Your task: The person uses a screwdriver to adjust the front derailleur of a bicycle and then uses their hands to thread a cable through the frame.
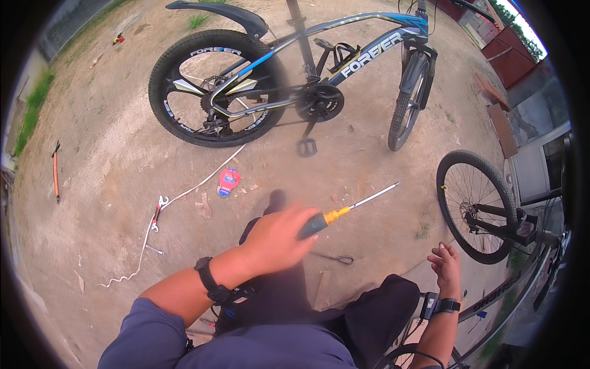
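Note:
My left hand (pixel 279 237) is closed round the grip of a screwdriver (pixel 335 215) with a black and yellow handle. Its bare metal shaft points up and to the right over the dirt, touching nothing; the hand is slightly blurred. At the lower right, my right hand (pixel 446 265) is raised with its fingers curled in. Its fingertips come close together, and whatever may be between them is too small to make out. That hand is nearest to the wheel (pixel 476 206) of a dark bicycle (pixel 507 230). Each wrist carries a dark strap.
A blue and black bicycle (pixel 353 52) stands ahead. On the dirt lie a white cord (pixel 200 183), a red-handled wrench (pixel 157 213), a pink and blue package (pixel 228 182), an orange-handled tool (pixel 56 172) and a looped metal piece (pixel 335 257). A building wall (pixel 544 120) borders the right.

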`<action>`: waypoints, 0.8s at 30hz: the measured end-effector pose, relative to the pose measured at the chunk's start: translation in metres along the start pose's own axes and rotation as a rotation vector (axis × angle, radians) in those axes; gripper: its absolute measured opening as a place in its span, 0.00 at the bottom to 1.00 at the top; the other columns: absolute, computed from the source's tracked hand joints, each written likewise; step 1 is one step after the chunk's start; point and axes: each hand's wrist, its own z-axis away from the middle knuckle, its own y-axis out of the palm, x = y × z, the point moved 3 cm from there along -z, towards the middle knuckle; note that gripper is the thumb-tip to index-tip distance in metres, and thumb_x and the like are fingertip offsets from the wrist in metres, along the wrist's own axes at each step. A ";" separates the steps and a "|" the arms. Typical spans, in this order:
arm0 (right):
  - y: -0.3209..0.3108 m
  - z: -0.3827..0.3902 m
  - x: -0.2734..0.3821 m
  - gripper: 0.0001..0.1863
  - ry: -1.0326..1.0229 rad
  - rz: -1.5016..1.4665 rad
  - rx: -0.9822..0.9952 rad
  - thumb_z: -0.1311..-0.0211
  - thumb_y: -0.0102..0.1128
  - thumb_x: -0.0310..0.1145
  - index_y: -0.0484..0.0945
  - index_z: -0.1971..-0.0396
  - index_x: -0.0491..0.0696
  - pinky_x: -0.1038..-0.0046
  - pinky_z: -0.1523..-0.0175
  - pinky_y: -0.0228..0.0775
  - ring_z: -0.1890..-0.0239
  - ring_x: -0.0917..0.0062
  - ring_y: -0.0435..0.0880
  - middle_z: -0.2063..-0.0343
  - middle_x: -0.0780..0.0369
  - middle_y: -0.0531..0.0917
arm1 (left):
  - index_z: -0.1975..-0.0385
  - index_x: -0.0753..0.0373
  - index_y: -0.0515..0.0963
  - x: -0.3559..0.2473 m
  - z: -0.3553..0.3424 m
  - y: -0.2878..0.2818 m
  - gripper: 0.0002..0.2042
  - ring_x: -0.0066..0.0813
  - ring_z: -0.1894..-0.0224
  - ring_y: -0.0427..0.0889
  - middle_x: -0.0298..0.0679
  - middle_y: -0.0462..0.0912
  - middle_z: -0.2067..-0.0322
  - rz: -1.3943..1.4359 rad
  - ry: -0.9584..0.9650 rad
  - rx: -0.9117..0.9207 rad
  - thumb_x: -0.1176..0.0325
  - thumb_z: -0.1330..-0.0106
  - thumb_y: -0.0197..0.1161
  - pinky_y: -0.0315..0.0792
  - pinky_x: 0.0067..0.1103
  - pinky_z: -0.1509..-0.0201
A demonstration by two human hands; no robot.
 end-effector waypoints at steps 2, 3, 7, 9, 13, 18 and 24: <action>0.017 -0.041 0.018 0.21 -0.030 -0.007 0.046 0.34 0.61 0.43 0.73 0.47 0.48 0.80 0.68 0.71 0.68 0.79 0.84 0.59 0.61 0.83 | 0.49 0.61 0.73 0.000 -0.006 0.005 0.21 0.48 0.65 0.80 0.45 0.78 0.62 -0.038 -0.053 0.046 0.67 0.42 0.66 0.75 0.34 0.63; 0.025 -0.063 0.028 0.21 -0.038 -0.011 0.069 0.34 0.60 0.43 0.73 0.47 0.48 0.80 0.68 0.71 0.68 0.79 0.84 0.59 0.61 0.83 | 0.48 0.60 0.73 0.000 -0.012 0.008 0.21 0.49 0.64 0.80 0.45 0.78 0.61 -0.055 -0.075 0.070 0.66 0.42 0.66 0.75 0.34 0.63; 0.077 -0.136 0.076 0.20 -0.085 -0.032 0.169 0.33 0.59 0.41 0.73 0.46 0.47 0.81 0.65 0.71 0.67 0.81 0.84 0.59 0.61 0.83 | 0.50 0.62 0.74 0.006 -0.048 0.017 0.20 0.45 0.69 0.80 0.43 0.77 0.67 -0.136 -0.134 0.167 0.67 0.43 0.68 0.74 0.31 0.68; 0.113 -0.154 0.096 0.20 -0.099 -0.045 0.259 0.32 0.59 0.40 0.73 0.46 0.46 0.81 0.64 0.70 0.66 0.81 0.84 0.59 0.61 0.83 | 0.50 0.62 0.74 0.010 -0.067 0.014 0.21 0.44 0.69 0.80 0.42 0.77 0.67 -0.168 -0.206 0.199 0.67 0.43 0.68 0.74 0.31 0.68; 0.164 -0.155 0.133 0.20 -0.071 -0.076 0.431 0.33 0.59 0.39 0.73 0.46 0.44 0.80 0.62 0.70 0.65 0.80 0.84 0.59 0.60 0.83 | 0.50 0.62 0.74 0.026 -0.092 0.008 0.20 0.45 0.68 0.80 0.43 0.78 0.66 -0.190 -0.282 0.258 0.66 0.42 0.68 0.75 0.31 0.68; 0.205 -0.123 0.166 0.19 0.100 -0.058 0.568 0.33 0.60 0.37 0.73 0.46 0.44 0.79 0.61 0.71 0.64 0.79 0.84 0.59 0.59 0.83 | 0.50 0.62 0.74 0.049 -0.112 -0.005 0.20 0.46 0.66 0.81 0.43 0.79 0.65 -0.171 -0.401 0.321 0.64 0.41 0.66 0.75 0.33 0.64; 0.268 -0.038 0.202 0.19 0.366 0.033 0.791 0.33 0.61 0.38 0.74 0.47 0.45 0.78 0.59 0.73 0.62 0.78 0.84 0.59 0.61 0.84 | 0.50 0.63 0.73 0.080 -0.117 -0.021 0.19 0.50 0.58 0.81 0.47 0.81 0.60 -0.016 -0.589 0.286 0.61 0.39 0.64 0.76 0.36 0.57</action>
